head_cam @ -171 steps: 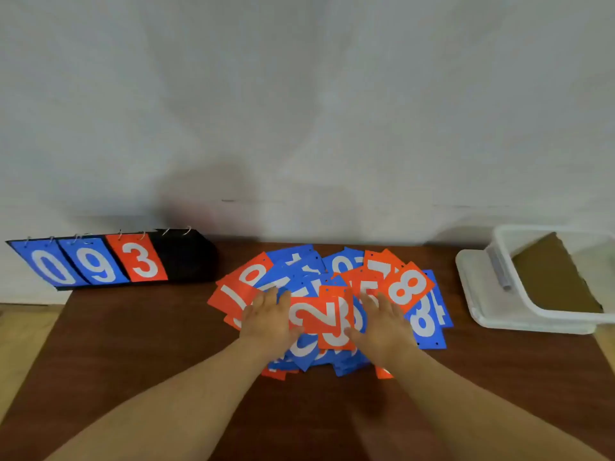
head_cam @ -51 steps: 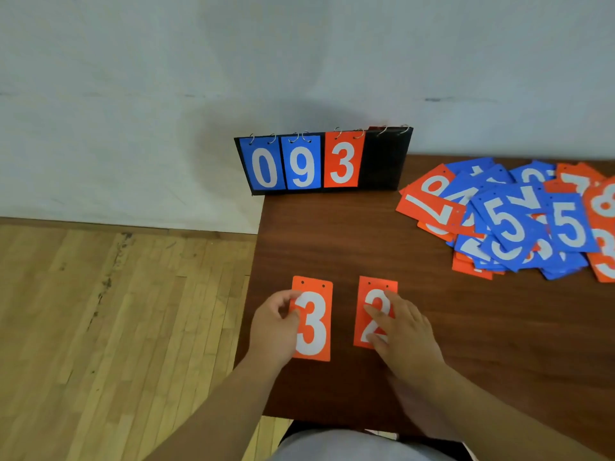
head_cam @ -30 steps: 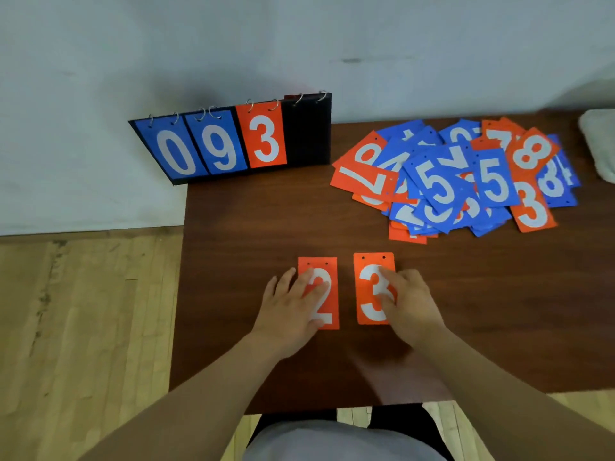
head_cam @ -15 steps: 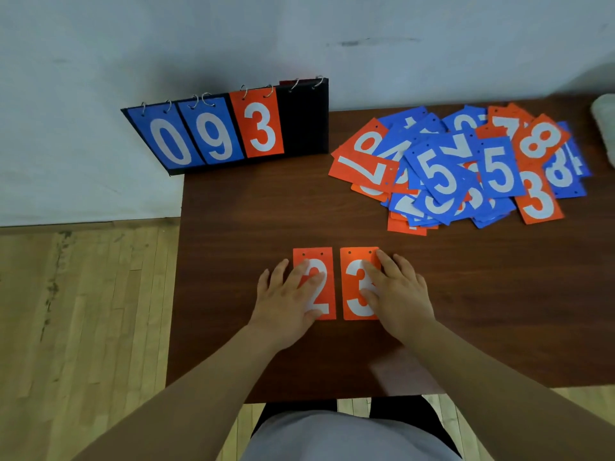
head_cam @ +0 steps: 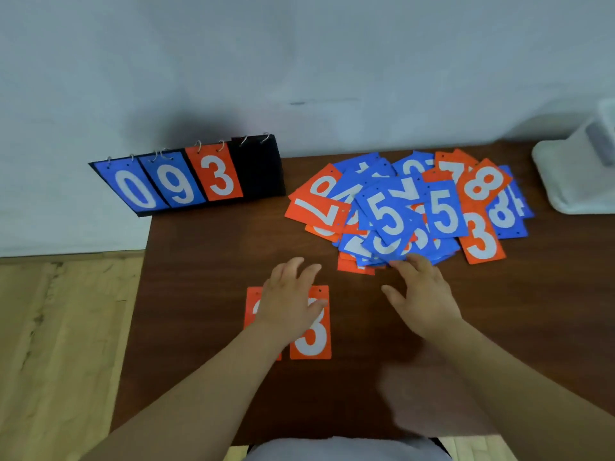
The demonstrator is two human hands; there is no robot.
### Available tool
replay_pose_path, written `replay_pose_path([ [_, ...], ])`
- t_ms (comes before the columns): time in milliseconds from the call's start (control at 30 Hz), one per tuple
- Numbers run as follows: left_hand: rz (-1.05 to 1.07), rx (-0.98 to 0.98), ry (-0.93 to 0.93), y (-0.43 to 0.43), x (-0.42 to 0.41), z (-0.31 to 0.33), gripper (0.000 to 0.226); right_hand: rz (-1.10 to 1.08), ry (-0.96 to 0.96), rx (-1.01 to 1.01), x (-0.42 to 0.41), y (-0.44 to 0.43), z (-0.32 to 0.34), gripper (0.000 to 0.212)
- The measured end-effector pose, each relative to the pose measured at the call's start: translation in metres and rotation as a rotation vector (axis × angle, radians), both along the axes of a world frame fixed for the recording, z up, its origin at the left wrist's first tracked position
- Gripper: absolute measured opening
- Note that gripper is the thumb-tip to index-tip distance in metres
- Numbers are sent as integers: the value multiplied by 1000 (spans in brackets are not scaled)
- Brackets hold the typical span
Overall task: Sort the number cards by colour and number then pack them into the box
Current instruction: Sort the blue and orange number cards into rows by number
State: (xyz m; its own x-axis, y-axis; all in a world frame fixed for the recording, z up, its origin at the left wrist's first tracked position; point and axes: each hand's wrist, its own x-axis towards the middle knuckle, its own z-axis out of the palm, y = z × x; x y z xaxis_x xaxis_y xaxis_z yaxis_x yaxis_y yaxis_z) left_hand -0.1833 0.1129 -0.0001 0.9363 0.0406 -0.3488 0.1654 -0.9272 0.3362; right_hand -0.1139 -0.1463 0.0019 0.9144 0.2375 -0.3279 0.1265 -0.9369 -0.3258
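Off the rectangular orange 3 card (head_cam: 311, 341) now, my right hand (head_cam: 422, 294) reaches open-fingered to the blue-and-orange card pile (head_cam: 399, 211), my left hand (head_cam: 289, 301) spread open over the orange 2 card (head_cam: 254, 304).

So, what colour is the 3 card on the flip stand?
Orange 3 card, white digit; head view.

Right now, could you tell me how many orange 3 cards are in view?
3: the hung card on the scoreboard; the loose card at the right edge of the pile; the sorted card by the left hand. The pile may hide more.
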Motion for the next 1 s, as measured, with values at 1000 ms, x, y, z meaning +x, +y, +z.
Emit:
replay_pose_path([
  [1000, 712, -128, 109, -178, 220, -39, 81, -292, 133, 192, 197, -100, -43, 66],
])
